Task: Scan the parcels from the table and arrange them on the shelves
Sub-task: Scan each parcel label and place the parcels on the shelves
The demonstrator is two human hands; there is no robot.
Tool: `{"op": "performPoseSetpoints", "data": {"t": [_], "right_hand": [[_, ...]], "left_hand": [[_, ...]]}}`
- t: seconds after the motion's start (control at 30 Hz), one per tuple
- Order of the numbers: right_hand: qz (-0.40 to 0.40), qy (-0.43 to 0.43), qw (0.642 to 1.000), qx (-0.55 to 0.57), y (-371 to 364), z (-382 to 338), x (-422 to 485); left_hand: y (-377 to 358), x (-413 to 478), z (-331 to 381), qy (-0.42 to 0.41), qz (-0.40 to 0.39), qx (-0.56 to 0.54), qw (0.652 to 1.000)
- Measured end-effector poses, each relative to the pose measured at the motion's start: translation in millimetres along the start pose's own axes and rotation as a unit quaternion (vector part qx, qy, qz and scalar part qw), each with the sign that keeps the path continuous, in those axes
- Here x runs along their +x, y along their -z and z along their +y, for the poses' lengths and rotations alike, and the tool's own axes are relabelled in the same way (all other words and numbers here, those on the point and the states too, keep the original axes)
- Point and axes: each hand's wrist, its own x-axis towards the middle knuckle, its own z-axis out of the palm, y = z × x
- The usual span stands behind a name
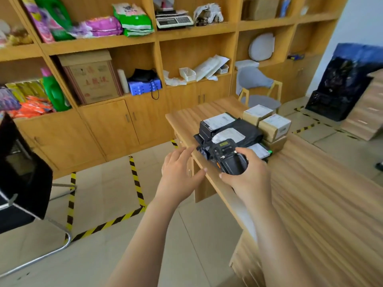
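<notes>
Scanning seems the step: right hand grips the scanner over the black parcels (left hand spread near them), so picking one up likely follows.

The bag parcels lie on the desk. The box parcels sit just right of them. The scanner is in front of the bags. The shelves stand behind.

Wood-grain worktop seen at right. Black bagged parcels, white-labelled, laid near far end. Labelled cardboard boxes stacked just beside, touching bags. Wooden shelves behind, loaded with assorted goods.
</notes>
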Motion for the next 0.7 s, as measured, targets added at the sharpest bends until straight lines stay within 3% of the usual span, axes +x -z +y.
{"op": "performPoseSetpoints", "data": {"t": [0.4, 0.7], "right_hand": [[0.080, -0.098, 0.991, -0.034, -18, 68, 122], [0.179, -0.211, 0.956, -0.098, -50, 99, 192]], "left_hand": [[-95, 161, -10, -0.060, -0.100, -0.035, 0.993], [-179, 286, -30, -0.152, -0.208, 0.014, 0.966]]}}
